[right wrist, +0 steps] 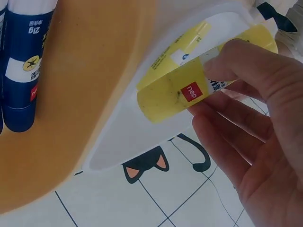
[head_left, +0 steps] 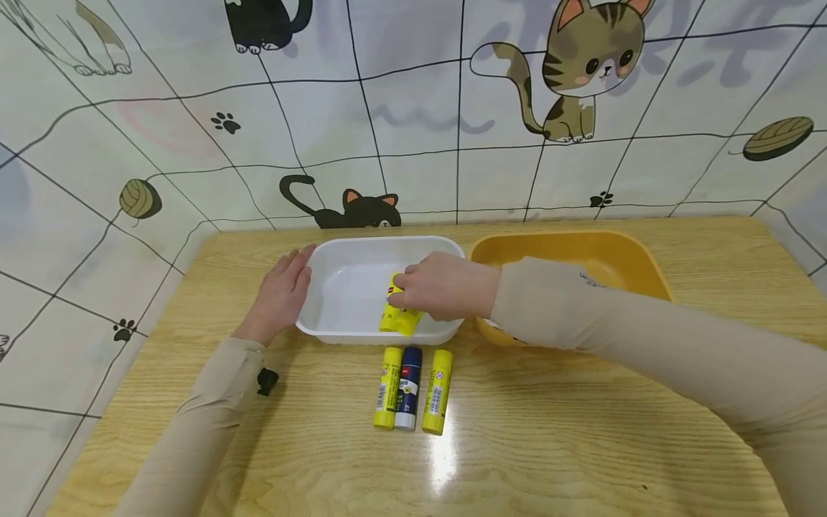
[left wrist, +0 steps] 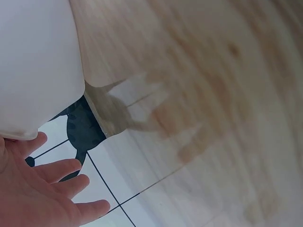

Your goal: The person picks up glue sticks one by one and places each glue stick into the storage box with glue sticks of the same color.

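My right hand (head_left: 446, 286) pinches a yellow glue stick (right wrist: 163, 97) over the right half of the white tub (head_left: 342, 287). Right beside it, a second yellow glue stick (right wrist: 189, 42) lies inside that tub. The left hand (head_left: 278, 294) rests against the tub's left end, its fingers straight in the left wrist view. On the table in front of the tub lie a yellow glue stick (head_left: 388, 391), a dark blue one (head_left: 408, 388) touching it, and another yellow one (head_left: 437, 391) slightly apart to the right.
To the right stands an orange tub (head_left: 620, 251), partly covered by the right forearm. Blue glue sticks (right wrist: 21, 71) in it show in the right wrist view. A cat-print cloth (head_left: 413, 108) hangs behind the wooden table (head_left: 549, 431).
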Motion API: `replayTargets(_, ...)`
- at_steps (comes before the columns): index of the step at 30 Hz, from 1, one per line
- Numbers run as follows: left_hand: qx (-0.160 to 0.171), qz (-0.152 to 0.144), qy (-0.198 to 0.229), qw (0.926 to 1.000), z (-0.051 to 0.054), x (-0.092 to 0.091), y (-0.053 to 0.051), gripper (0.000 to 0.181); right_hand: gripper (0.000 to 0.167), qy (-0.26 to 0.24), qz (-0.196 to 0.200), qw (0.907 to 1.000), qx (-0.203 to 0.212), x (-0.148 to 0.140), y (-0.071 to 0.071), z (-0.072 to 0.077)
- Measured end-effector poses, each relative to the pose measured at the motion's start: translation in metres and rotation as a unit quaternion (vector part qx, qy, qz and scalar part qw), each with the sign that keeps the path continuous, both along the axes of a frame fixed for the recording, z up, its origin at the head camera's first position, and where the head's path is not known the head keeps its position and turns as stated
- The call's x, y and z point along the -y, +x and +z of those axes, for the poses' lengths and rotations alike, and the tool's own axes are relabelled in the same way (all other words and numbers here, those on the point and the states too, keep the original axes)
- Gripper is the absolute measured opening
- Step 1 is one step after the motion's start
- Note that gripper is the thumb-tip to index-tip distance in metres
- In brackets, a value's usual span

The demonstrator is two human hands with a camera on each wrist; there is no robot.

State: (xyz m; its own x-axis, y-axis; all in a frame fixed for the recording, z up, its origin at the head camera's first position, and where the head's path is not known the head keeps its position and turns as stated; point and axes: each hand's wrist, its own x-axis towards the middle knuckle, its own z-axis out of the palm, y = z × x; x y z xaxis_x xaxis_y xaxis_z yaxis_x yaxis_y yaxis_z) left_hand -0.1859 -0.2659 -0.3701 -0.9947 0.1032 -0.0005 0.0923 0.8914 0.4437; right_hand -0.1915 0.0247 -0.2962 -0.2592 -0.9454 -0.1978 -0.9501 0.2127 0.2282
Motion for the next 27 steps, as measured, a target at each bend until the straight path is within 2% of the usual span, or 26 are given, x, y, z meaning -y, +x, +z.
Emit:
replayTargets(5, -0.017, -0.003, -0.012, 0.9998, 0.0, 0.0, 0.0, 0.049, 0.036, 0.049, -0.007, 0.9988, -0.002, 0.004, -0.005, -0.003)
replayTargets(13, -0.048, -0.01, -0.01, 0.9987, -0.001, -0.002, 0.0, 0.046, 0.033, 0.143, 0.007, 0.9894, -0.026, 0.015, -0.013, -0.021)
replayTargets(16, -0.06, -0.014, -0.009, 0.9981, -0.002, -0.001, -0.001, 0.045, 0.033, 0.164, 0.022, 0.9859, -0.026, 0.021, -0.013, -0.029)
replayTargets(19, -0.07, -0.019, -0.008, 0.9973, -0.003, -0.001, 0.0, 0.045, 0.034, 0.185, 0.049, 0.9802, -0.05, 0.027, -0.011, -0.033)
replayTargets(23, -0.078, -0.021, -0.01, 0.9967, -0.003, -0.001, 0.0, 0.044, 0.034, 0.207, 0.08, 0.9708, -0.091, 0.031, -0.009, -0.034)
replayTargets(27, -0.082, -0.022, -0.011, 0.9963, -0.002, -0.002, 0.001, 0.044, 0.035, 0.215, 0.085, 0.9683, -0.094, 0.032, -0.011, -0.034)
